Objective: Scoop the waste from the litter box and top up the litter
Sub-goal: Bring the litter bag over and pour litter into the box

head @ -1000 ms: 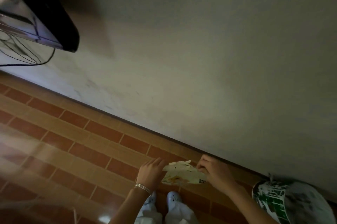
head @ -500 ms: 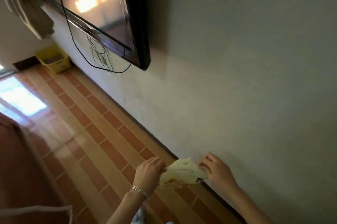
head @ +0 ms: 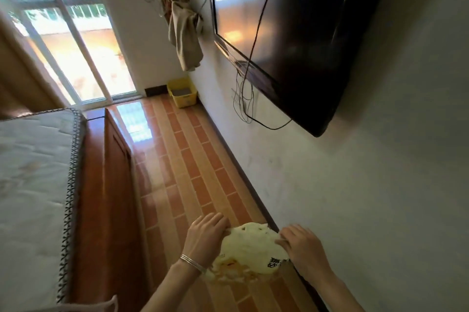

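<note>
A pale yellow plastic bag (head: 250, 248) with dark print is stretched between my two hands at the bottom middle. My left hand (head: 206, 238), with thin bracelets on its wrist, grips the bag's left edge. My right hand (head: 302, 245) grips its right edge, close to the wall. A yellow litter box (head: 183, 94) holding grey litter stands on the floor in the far corner, by the wall and the glass door, well away from my hands.
A large black television (head: 291, 32) hangs on the right wall with cables dangling below it. A bed with a grey mattress (head: 33, 184) and wooden frame fills the left. A strip of orange tiled floor (head: 187, 164) runs between them toward the glass door (head: 71, 40).
The view has swung up and left from the floor and a green-printed sack to the whole room, bringing the litter box into sight. Both hands keep hold of the yellow bag.
</note>
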`<state>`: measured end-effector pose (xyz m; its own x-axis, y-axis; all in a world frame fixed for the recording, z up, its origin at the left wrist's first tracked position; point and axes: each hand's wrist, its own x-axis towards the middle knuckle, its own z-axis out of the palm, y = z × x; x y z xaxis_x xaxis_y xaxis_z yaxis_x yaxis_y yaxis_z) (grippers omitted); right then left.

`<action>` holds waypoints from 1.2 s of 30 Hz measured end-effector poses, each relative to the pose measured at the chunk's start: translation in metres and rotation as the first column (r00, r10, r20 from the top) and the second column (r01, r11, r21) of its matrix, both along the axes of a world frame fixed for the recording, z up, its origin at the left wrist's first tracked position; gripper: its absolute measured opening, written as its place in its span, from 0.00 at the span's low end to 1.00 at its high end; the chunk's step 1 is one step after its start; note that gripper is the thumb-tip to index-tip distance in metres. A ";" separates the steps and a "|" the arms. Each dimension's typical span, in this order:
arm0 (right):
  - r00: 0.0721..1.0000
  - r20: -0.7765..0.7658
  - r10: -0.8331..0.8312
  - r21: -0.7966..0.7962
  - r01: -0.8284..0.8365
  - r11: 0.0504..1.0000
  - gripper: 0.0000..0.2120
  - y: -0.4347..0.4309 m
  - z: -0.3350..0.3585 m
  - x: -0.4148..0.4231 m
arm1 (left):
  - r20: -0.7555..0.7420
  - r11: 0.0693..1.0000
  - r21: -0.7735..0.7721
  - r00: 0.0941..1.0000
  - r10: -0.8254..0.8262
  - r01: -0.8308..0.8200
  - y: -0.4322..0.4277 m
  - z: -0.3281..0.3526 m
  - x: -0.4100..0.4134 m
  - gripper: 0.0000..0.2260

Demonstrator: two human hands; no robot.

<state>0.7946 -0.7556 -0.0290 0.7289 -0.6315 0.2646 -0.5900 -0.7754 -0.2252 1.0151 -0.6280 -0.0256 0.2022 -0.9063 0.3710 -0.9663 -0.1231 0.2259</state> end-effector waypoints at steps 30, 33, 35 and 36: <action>0.949 0.023 0.313 -0.186 -0.304 0.934 0.17 -0.038 0.025 0.395 | 0.100 0.973 -0.060 0.968 0.230 -0.225 0.018 0.007 0.355 0.03; 0.941 0.022 0.339 -0.166 -0.331 0.929 0.16 -0.071 0.027 0.434 | 0.090 0.966 -0.023 0.962 0.257 -0.256 -0.006 0.006 0.386 0.02; 0.935 0.006 0.356 -0.136 -0.352 0.926 0.16 -0.094 0.026 0.460 | 0.082 0.963 -0.010 0.959 0.270 -0.270 -0.024 0.009 0.407 0.02; 0.930 0.004 0.367 -0.125 -0.364 0.923 0.16 -0.106 0.026 0.472 | 0.080 0.961 -0.013 0.958 0.277 -0.277 -0.033 0.011 0.417 0.02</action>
